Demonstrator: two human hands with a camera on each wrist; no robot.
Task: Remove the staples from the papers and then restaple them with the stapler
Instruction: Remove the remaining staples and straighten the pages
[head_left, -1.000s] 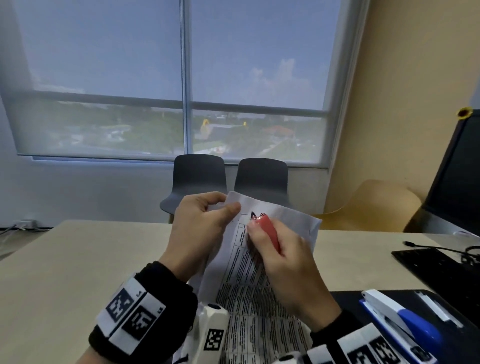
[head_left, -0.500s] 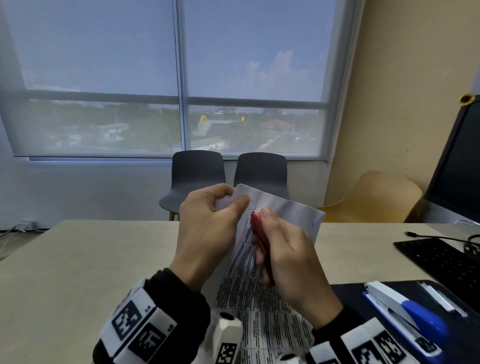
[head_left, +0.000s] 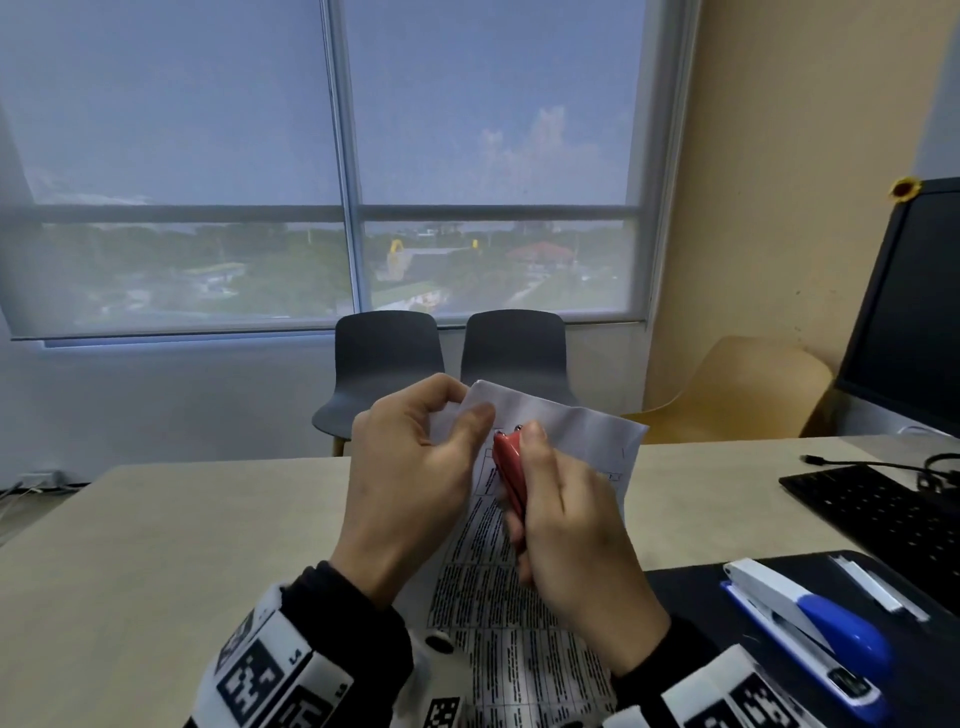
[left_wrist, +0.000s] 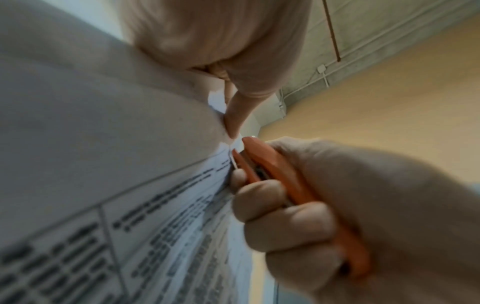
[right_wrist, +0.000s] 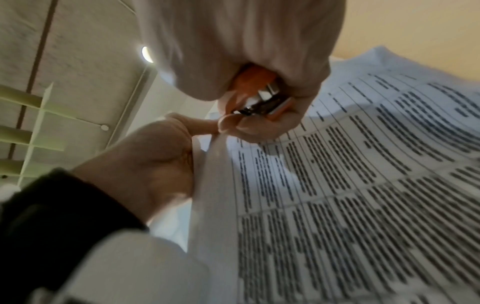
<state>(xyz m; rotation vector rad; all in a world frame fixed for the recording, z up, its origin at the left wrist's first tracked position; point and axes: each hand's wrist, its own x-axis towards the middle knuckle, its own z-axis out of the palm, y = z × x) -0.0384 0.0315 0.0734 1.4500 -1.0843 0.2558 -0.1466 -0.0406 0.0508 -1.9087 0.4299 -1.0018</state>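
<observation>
**Staple remover set to the corner of a printed sheaf**

Above a pale desk (head_left: 156, 545), a person's left hand (head_left: 410, 467) pinches the upper left corner of the papers (head_left: 519, 623) between thumb and curled fingers, holding the sheets raised and tilted toward the head camera. The right hand (head_left: 576, 540) is wrapped around a red staple remover (head_left: 509, 467), fingers curled tight along its body, with the forefinger lying along its right side up to the tip. The remover's metal tip sits at the top of the sheet, just right of the left thumb and close against the paper near the pinched corner. In the left wrist view the remover (left_wrist: 275, 170) points up toward the left forefinger (left_wrist: 239, 111), its tip just beside the paper's edge; whether it touches a staple cannot be told, as no staple can be made out. The right wrist view shows the tool's metal inner parts (right_wrist: 262, 102) between the curled fingers, the printed table of the papers (right_wrist: 363, 185) spreading to the right.

On the near right, a white and blue stapler (head_left: 810, 634) lies on a black mat (head_left: 691, 597), well apart from both hands. Farther right stand a black keyboard (head_left: 878, 514) and a dark monitor (head_left: 909, 312). Two dark chairs (head_left: 389, 364) stand at the far side of the desk under a wide window (head_left: 332, 156).
</observation>
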